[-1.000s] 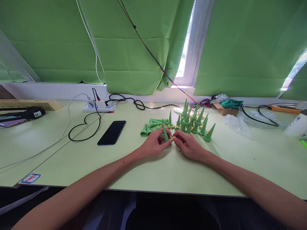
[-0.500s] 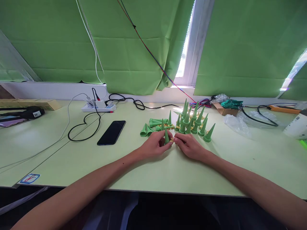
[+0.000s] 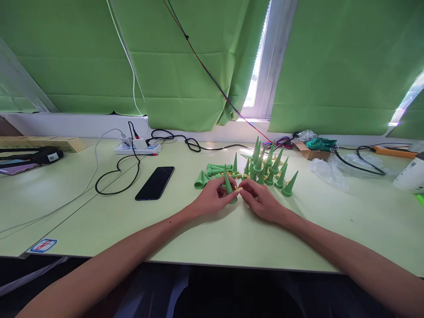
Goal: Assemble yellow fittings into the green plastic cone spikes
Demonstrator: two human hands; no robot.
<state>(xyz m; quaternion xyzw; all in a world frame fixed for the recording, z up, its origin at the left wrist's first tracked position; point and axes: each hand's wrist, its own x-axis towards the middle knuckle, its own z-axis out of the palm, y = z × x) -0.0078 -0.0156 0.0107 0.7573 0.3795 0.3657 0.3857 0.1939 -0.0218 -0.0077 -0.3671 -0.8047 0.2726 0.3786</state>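
Observation:
My left hand (image 3: 213, 194) is closed around a green plastic cone (image 3: 228, 183), its point up and slightly tilted. A small yellow piece (image 3: 237, 189) sits at the cone's side, and the fingertips of my right hand (image 3: 260, 198) pinch it there. Its exact shape is too small to make out. Just beyond my right hand stand several green cones (image 3: 270, 165) in a cluster, with yellow bits among them. Behind my left hand lie more green cones (image 3: 218, 168) on their sides, partly hidden by my fingers.
On the pale green table (image 3: 185, 234) a black phone (image 3: 154, 183) lies left of my hands. Behind it are a white power strip (image 3: 137, 148) and looped cables. At the right are a small cardboard box (image 3: 311, 152), clear plastic bags (image 3: 327, 174) and a white bottle (image 3: 410, 174).
The cone in my left hand has turned so that its point leans a little left and more of its side shows. The yellow piece shows more clearly between my hands.

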